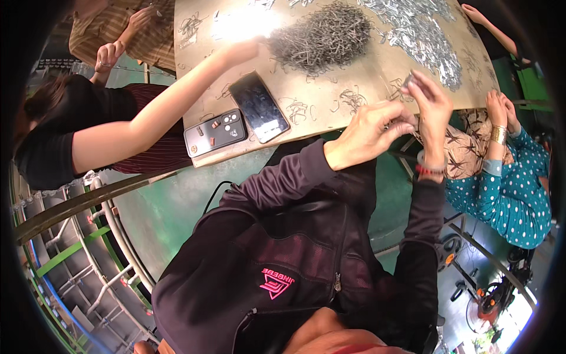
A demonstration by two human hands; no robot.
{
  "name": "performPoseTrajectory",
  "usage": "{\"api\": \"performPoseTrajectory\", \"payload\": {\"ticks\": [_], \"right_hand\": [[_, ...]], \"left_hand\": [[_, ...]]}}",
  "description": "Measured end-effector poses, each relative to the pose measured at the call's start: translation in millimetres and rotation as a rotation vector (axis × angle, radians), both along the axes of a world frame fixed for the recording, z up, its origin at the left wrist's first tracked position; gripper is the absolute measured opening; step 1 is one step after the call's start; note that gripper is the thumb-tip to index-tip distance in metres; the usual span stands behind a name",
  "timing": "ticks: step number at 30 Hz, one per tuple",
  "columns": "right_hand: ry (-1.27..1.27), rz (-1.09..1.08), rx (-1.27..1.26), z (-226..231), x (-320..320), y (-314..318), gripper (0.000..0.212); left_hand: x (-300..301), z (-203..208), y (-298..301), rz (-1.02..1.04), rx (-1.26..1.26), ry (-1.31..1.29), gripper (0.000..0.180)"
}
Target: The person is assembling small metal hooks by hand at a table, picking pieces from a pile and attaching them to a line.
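Both my hands are raised close together over the near edge of the table (236, 168). The fingers of my left hand (371, 131) are pinched together; a tiny dark bit shows at the fingertips, too small to name. Beside it, my right hand (433, 109), with a red band at the wrist, pinches a small grey metal piece (408, 81) between thumb and fingers. Beyond them lies a heap of dark bent metal hooks (324, 38). Shiny silver metal clips (424, 44) are spread to its right. Small clusters of loose hooks (352, 99) lie nearest my hands.
Two phones, one dark-screened (259, 106) and one face down (216, 133), lie by the near edge. A co-worker's arm (153, 130) reaches across from the left toward the heap. A person in dotted sleeves (507, 189) sits at the right. Metal racks (88, 259) stand at lower left.
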State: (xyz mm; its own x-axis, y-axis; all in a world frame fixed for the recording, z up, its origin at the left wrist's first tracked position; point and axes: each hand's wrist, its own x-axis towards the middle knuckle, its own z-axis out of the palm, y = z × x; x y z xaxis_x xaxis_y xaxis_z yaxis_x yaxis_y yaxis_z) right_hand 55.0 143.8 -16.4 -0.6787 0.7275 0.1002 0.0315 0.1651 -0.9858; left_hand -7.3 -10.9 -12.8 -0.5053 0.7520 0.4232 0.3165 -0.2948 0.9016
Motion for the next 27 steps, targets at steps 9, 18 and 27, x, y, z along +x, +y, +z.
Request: {"api": "performPoseTrajectory", "payload": {"ticks": [9, 18, 27], "right_hand": [[0.255, -0.074, 0.167, 52, 61, -63, 0.022], [0.456, -0.134, 0.053, 33, 59, -73, 0.020], [0.404, -0.095, -0.078, 27, 64, -72, 0.022]], "left_hand": [[7, 17, -2, -0.080, -0.056, -0.032, 0.011], [-5, -3, -19, 0.039, -0.060, 0.129, 0.031], [-140, -73, -18, 0.155, -0.563, 1.103, 0.017]]}}
